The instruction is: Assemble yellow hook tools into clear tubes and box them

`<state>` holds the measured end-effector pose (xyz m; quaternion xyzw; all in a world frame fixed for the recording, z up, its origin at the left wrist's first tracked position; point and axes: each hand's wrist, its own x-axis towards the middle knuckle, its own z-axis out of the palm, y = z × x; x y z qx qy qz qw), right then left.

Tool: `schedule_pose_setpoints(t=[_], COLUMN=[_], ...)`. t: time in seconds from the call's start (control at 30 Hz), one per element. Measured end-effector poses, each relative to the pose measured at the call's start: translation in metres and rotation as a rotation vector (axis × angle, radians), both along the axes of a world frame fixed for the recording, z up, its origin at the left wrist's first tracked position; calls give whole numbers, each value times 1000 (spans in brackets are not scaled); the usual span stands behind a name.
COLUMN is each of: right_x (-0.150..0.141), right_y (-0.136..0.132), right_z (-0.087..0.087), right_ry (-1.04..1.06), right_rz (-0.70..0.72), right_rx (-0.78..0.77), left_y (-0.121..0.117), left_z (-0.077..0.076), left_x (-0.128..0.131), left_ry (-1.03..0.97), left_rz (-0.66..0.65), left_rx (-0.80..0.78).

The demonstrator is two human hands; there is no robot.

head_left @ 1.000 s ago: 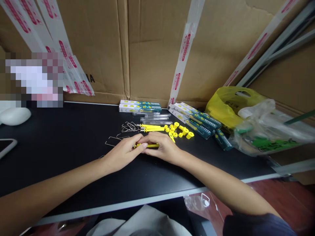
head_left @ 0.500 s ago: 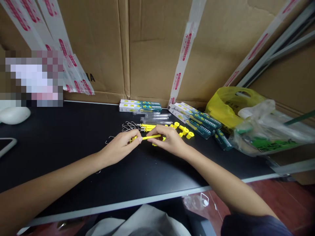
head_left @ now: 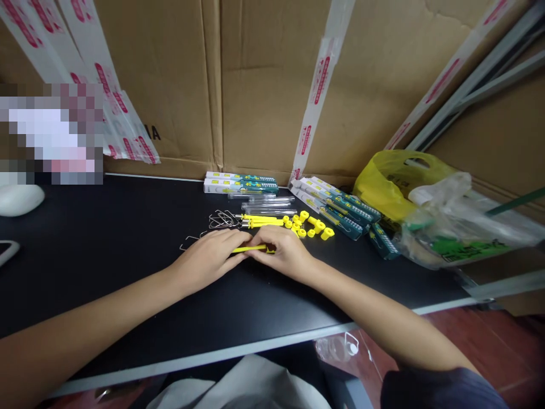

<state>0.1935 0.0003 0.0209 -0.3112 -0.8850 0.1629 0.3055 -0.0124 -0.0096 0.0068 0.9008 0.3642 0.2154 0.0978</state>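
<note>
We look forward and down from a single head-worn camera, with our left hand (head_left: 210,255) and right hand (head_left: 286,253) at arm's reach mid-view over the black tabletop (head_left: 272,309). Taped cardboard (head_left: 261,108) fills twelve o'clock; grey cloth (head_left: 247,386) shows closest, at six.

The left grip (head_left: 208,255) and right grip (head_left: 286,253) are pinched, backs upward, fingers (head_left: 225,240) curled and close together between them. The left forearm (head_left: 128,302) and right forearm (head_left: 370,301) extend outward and rearward from their grips.
</note>
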Motion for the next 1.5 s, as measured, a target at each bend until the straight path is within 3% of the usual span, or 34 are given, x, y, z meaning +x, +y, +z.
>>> schedule_pose_setpoints(t=[0.23, 0.37, 0.43, 0.6, 0.73, 0.83, 0.93, 1.1, 1.3, 1.5], right_x=[7, 19, 24, 25, 5, -18, -42, -67, -76, -69], right_y=[7, 20, 27, 34, 39, 48, 57, 56, 44, 45], right_z=[6, 12, 12, 6, 6, 11, 14, 14, 24, 27], right_ry=[35, 70, 77, -192, -456, -551, -569, -533, -667, -660], right_rz=[-44, -60, -78, -107, -61, -44, -21, 134, 67, 46], right_rx=[-37, -124, -115, 130, 311, 339, 299, 250, 174, -86], left_y=[1, 7, 9, 13, 18, 22, 25, 29, 29, 27], left_z=[-1, 3, 8, 21, 21, 18, 16, 14, 11, 10], left_x=[-3, -9, -12, -19, -22, -23, -23, -24, -23, -21], left_ry=[-146, -172, -250, -428, -480, -492, -493, -463, -500, -435], left_rz=[15, 43, 117, 325, 345, 341, 338, 306, 305, 250], left_rx=[-93, -24, -2, -51, -55, -70, -57, 15, 33, -14])
